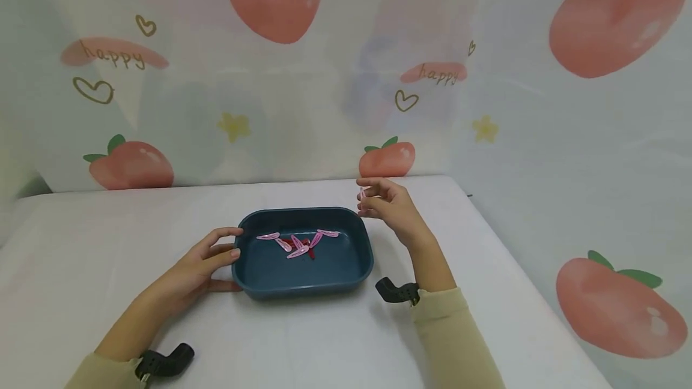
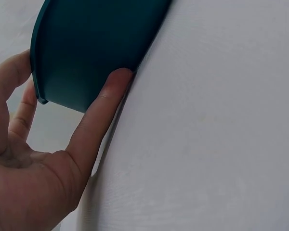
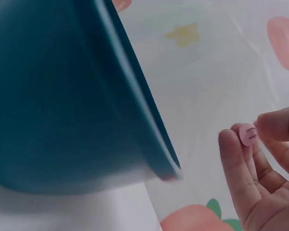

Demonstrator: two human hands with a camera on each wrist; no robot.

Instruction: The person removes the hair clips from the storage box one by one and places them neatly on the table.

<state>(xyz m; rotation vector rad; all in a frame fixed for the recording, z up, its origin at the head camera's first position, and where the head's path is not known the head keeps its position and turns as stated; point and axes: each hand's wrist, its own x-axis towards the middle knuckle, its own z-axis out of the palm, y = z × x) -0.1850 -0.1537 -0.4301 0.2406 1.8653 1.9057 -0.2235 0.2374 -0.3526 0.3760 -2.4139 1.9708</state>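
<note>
A dark teal plastic basin (image 1: 303,284) stands on the white-covered table, with several pink hair clips (image 1: 298,251) and a few red ones (image 1: 312,253) near its middle. My left hand (image 1: 197,266) holds the basin's left end, some fingertips at the rim and one finger (image 2: 94,127) against the outer wall. Beyond the basin's far right corner, my right hand (image 1: 391,206) is raised and pinches a pink hair clip (image 1: 363,195) between thumb and fingers. Seen end-on in the right wrist view, that clip (image 3: 248,134) shows only partly.
White cloth covers the table (image 1: 135,239). A backdrop (image 1: 319,107) printed with peaches, hearts and stars rises behind it and along the right side. Black wrist cameras (image 1: 397,290) sit at both sleeve cuffs.
</note>
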